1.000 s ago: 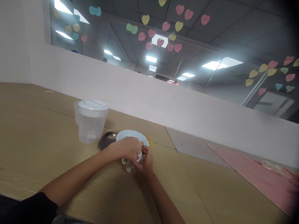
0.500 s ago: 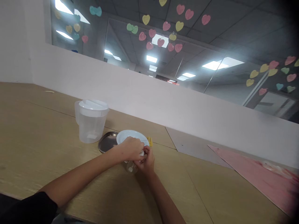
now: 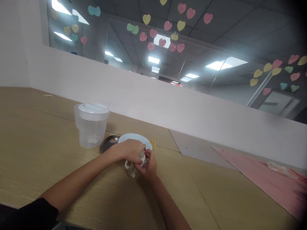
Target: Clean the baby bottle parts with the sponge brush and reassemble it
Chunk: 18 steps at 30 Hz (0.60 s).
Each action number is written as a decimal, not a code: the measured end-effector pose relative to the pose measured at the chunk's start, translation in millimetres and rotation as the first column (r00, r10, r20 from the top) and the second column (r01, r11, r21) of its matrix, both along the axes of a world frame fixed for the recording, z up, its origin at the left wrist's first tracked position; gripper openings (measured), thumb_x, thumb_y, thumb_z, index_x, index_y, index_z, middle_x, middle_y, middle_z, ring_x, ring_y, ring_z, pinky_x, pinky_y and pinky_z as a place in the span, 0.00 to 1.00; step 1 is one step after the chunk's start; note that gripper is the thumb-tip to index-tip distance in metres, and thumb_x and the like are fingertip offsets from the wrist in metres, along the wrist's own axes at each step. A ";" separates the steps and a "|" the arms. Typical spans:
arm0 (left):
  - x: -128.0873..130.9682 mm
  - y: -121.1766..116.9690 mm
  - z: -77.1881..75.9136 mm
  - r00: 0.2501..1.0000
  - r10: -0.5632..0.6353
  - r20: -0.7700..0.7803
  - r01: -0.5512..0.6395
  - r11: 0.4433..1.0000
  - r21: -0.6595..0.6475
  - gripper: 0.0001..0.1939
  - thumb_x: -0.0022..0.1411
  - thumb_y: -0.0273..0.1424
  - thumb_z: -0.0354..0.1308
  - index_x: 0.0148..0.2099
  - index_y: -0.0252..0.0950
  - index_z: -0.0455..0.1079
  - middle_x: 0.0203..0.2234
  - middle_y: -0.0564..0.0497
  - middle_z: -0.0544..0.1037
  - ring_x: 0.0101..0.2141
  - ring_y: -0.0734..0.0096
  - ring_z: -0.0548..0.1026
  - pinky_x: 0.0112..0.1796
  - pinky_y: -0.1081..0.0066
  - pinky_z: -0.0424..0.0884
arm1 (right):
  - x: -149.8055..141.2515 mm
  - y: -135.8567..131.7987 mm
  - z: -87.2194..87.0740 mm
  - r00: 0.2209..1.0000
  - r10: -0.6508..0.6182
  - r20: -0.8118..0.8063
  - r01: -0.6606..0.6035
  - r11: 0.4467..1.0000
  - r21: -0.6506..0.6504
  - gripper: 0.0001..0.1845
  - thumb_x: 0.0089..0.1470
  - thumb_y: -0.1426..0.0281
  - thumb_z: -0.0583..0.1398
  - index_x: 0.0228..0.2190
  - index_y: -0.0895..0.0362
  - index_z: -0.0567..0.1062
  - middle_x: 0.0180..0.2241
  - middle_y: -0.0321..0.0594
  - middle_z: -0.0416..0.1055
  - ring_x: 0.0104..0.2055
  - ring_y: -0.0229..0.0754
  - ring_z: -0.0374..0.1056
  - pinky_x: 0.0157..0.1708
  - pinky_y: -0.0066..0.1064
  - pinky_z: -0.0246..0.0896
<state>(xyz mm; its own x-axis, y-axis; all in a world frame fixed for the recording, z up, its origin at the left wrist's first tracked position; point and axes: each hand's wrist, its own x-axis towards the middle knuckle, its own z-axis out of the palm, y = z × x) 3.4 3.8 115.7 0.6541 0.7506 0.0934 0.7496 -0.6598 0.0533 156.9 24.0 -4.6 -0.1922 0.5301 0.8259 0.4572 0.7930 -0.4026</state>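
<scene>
Low over the table's middle, both of my hands meet on a small clear bottle (image 3: 133, 172) with a white ring near its neck. My left hand (image 3: 130, 150) reaches across from the left, its fingers closed at the bottle's upper end. From the right, my right hand (image 3: 150, 166) pinches near the white ring with bent fingers. A white hooked piece (image 3: 127, 164) shows beside the bottle; whether it belongs to it I cannot tell. Just behind the hands lies a pale blue plate (image 3: 134, 136), partly covered by my left hand. My fingers hide much of the bottle.
A lidded translucent pitcher (image 3: 93, 131) stands to the left. Between it and the plate is a round metal tray (image 3: 107, 142). A small yellow object (image 3: 153, 144) sits at the plate's right edge. A pink sheet (image 3: 259, 175) lies at far right, below the wall (image 3: 148, 102).
My left fingers have shifted slightly, and more of the bottle's clear neck and white ring now shows between my hands. The view has moved a little.
</scene>
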 end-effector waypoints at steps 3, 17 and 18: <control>5.8 0.2 -6.4 0.998 0.057 0.019 -0.058 0.996 0.065 0.23 0.51 0.47 0.53 0.41 0.33 0.69 0.33 0.42 0.77 0.32 0.57 0.75 0.29 0.67 0.65 | -0.8 -0.8 1.4 1.000 -0.004 0.013 0.004 1.000 0.025 0.24 0.42 0.64 0.62 0.40 0.54 0.60 0.24 0.31 0.67 0.23 0.36 0.64 0.22 0.28 0.59; -4.8 -7.6 4.6 0.998 -0.029 0.051 0.031 0.999 -0.028 0.21 0.48 0.39 0.58 0.46 0.41 0.66 0.39 0.50 0.77 0.38 0.61 0.75 0.33 0.70 0.67 | 2.4 3.1 -4.1 1.000 -0.003 0.010 0.003 1.000 0.028 0.27 0.41 0.60 0.63 0.42 0.55 0.60 0.28 0.36 0.71 0.28 0.41 0.70 0.26 0.30 0.63; -4.5 -7.6 4.8 0.999 -0.021 0.038 0.023 0.999 -0.031 0.20 0.49 0.38 0.57 0.46 0.41 0.66 0.39 0.50 0.77 0.37 0.61 0.75 0.33 0.70 0.67 | 2.2 3.3 -4.1 1.000 0.000 0.011 0.000 1.000 0.028 0.27 0.42 0.60 0.63 0.42 0.55 0.60 0.28 0.36 0.71 0.28 0.41 0.69 0.26 0.30 0.63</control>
